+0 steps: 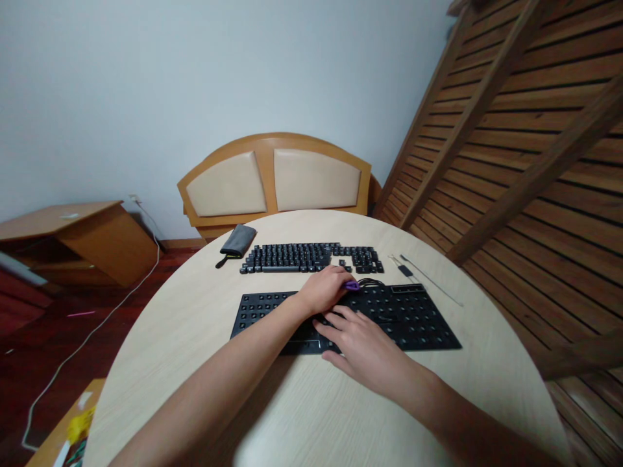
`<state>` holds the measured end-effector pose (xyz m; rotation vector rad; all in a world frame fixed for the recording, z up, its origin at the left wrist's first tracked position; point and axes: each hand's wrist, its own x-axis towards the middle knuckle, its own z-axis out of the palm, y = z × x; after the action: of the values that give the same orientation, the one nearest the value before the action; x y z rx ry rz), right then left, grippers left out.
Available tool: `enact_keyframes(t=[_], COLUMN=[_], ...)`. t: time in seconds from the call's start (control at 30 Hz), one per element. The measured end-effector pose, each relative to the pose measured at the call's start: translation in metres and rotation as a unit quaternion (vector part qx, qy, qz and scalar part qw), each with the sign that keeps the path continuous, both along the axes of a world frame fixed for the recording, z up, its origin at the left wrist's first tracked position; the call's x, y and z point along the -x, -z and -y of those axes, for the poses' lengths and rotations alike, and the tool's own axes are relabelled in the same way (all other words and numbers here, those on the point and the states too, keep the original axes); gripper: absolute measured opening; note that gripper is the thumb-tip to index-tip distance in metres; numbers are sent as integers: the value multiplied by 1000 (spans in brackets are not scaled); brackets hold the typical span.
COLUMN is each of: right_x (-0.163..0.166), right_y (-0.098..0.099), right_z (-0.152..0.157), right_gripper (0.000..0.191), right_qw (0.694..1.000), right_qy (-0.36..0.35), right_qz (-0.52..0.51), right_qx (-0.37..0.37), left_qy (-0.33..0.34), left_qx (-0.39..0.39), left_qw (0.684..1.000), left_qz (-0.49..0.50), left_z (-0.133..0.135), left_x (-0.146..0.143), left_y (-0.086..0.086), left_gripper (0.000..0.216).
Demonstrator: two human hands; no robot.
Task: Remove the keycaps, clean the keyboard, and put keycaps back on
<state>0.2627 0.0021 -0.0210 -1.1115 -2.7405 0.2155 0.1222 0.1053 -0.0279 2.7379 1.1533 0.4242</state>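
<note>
A black keyboard base [413, 324], its keycaps off and rows of switch posts bare, lies flat in front of me on the table. My left hand [325, 289] is over its upper middle, fingers closed around a small purple tool [351, 285]. Most of that tool is hidden by the hand, so its kind does not show. Just below, my right hand [357, 334] lies on the base with its fingers apart. Behind the base, loose black keycaps [287, 255] are laid out in keyboard order.
On the round wooden table [185, 350], a grey pouch [238, 240] lies at the back left. A wire keycap puller [405, 270] and a thin metal rod [433, 282] lie at the right. Beyond are a headboard [269, 175] and a slatted wooden panel [525, 149].
</note>
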Motion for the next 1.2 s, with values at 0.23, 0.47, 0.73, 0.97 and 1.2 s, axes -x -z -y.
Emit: enact_keyframes(t=[0.23,0.47,0.73,0.97,1.2], right_x=[0,0,-1,2,4], right_y=[0,0,0,1,6], right_z=[-1,-1,-1,1,12], right_gripper=[46,47,48,49,52], right_qw=[1000,999,999,1000,998], right_qy=[11,15,14,15,-37], right_qz=[0,-9,-15,14,44], right_qx=[17,28,25,8,-14], left_qy=[15,0,-32,-21,72], left_qx=[3,1,5,-20,-60], left_qw=[1000,999,997,998,995], left_qz=[-19,-44,-73,-57,-27], left_z=[1,10,24,25,18], left_x=[30,72,118,106,33], left_y=[-6,-9,-22,-26,-30], left_gripper=[25,24,26,24,26])
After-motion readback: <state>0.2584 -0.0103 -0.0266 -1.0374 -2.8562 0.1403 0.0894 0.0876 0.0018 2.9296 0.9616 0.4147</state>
